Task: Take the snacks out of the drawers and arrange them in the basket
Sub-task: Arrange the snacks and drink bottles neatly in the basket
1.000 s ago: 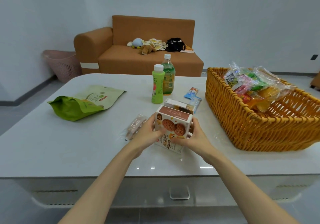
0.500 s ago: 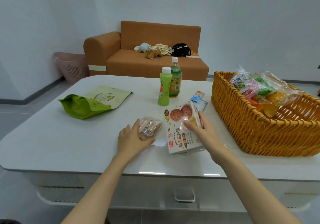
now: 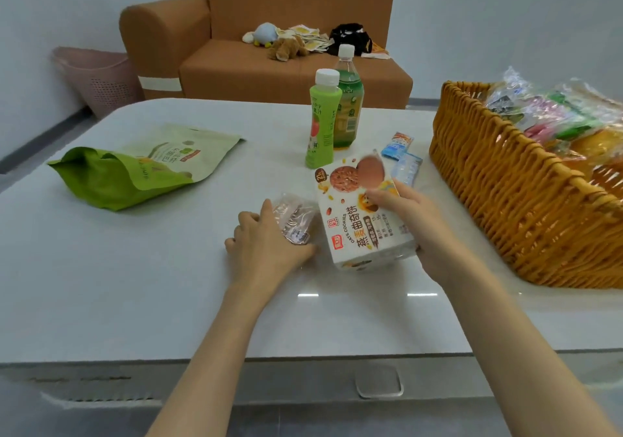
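While the basket (image 3: pixel 505 187) at right already holds several wrapped snacks, I judge the task partly done. Left on the surface (image 3: pixel 135 284) are the green pouch (image 3: pixel 135 170) at left, the cookie box (image 3: pixel 357 224) at centre, tilted in my right hand's (image 3: pixel 421 224) grip, two bottles (image 3: pixel 323 123) behind it, the clear packet (image 3: pixel 295 220) pinched by my left hand (image 3: pixel 266 244), and blue sachets (image 3: pixel 403 155). Hands are apart. The route to the basket appears unobstructed.

"OATS COOKIES" on cookie box (image 3: pixel 362 220)
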{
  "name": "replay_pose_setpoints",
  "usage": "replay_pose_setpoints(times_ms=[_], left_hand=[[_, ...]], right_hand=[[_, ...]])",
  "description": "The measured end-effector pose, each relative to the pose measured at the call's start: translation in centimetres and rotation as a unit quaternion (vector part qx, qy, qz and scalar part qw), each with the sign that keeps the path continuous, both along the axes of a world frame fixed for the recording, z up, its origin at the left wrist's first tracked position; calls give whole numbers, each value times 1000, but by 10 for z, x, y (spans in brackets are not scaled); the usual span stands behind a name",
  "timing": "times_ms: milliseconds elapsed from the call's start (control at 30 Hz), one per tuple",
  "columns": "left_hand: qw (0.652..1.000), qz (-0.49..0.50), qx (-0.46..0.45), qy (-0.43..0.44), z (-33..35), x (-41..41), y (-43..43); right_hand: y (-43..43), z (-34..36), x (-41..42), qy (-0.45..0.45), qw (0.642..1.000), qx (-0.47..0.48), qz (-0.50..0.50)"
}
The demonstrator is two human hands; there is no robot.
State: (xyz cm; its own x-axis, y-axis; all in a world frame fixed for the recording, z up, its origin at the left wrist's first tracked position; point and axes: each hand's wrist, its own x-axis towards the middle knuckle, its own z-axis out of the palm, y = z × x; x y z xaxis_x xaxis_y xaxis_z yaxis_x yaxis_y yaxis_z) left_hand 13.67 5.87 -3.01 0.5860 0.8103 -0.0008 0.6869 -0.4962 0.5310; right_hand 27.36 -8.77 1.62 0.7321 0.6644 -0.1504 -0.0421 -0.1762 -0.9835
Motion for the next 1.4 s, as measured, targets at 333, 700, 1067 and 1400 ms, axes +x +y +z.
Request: replay_pose_setpoints(times_ms=[333,700,1067,1400], left_hand=[[993,82,-60,-63,3,22,18],[972,73,-222,6,183,7,25],[948,2,-318,-26,356,44,8],[921,-68,-376,-70,384,155,-53]], right_hand=[[25,2,45,61,995,-66,32],[11,154,15,165,982,-97,-6],[-56,337,28,150,973,-116,-129],[-144,337,124,55,956,-204,-203]])
